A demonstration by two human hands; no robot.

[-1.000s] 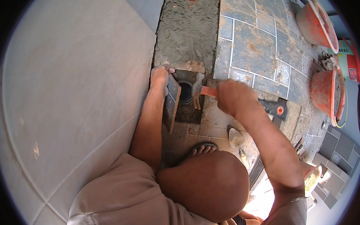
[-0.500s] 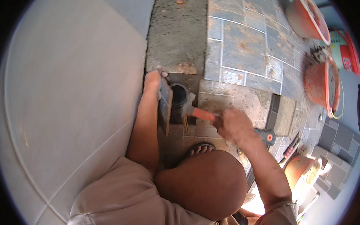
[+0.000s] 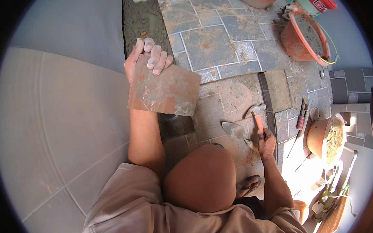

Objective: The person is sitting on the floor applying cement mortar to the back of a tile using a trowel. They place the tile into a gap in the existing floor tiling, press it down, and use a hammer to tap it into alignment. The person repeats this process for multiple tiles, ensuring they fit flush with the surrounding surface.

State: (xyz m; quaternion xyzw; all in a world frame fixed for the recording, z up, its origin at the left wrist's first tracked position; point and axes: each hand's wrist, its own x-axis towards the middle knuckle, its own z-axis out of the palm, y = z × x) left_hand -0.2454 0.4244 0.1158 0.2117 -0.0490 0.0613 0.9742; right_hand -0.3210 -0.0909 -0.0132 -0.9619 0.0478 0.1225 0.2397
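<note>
My left hand (image 3: 152, 56) grips the upper edge of a broken-edged tile piece (image 3: 163, 86), its dusty reddish-brown face turned up. The fingers are whitened with dust. Below the tile shows a sliver of a dark pipe (image 3: 169, 116) in a gap in the floor; the rest is hidden. To the right, my right hand (image 3: 266, 143) is closed around the orange handle of a hammer (image 3: 258, 121), its head low over the dusty floor tiles. Just left of that hand lies a pointed trowel (image 3: 234, 130) with grey residue on its blade.
A strip of wet grey mortar (image 3: 144, 19) runs along the wall at the far left. Beyond, a red bucket of mortar (image 3: 288, 41) stands on the laid tiles. A basin of sand (image 3: 314, 138) is at right, near a stacked tile (image 3: 277, 90) and a pink-gripped tool (image 3: 300, 122).
The tile piece has gone from upright on edge beside the pipe to raised and turned face up. My right hand has drawn the hammer away to the right, down near the trowel.
</note>
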